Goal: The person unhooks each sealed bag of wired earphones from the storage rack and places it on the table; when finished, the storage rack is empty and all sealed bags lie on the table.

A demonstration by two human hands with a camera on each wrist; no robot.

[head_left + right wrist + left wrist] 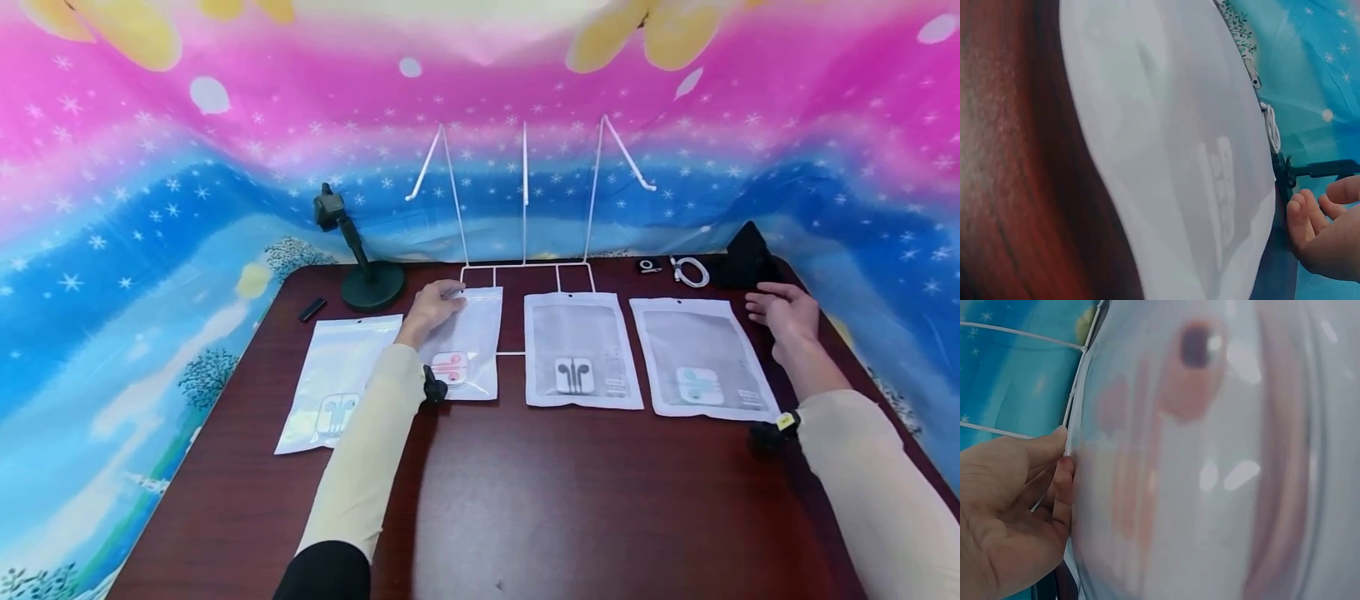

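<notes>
Four white zip pouches lie in a row, each with boxed wired earphones inside. My left hand [433, 312] pinches the top edge of the pouch with pink earphones [480, 321]. In the left wrist view that pouch [1210, 506] fills most of the picture, with my thumb and fingers at its edge. My right hand [791, 321] is beside the upper right of the pouch with pale green earphones [678, 333], fingers loosely bent and holding nothing. Between these is the pouch with black earphones [577, 333]; at far left lies the pouch with blue earphones [337, 358].
A white wire rack [525, 267] with three hooks stands behind the pouches. To its left are a dark green stand [372, 285] and a small black stick [312, 309]. Along the right back lie a small clip-on player [648, 266], a coiled white cable [690, 272] and a black stand [746, 258].
</notes>
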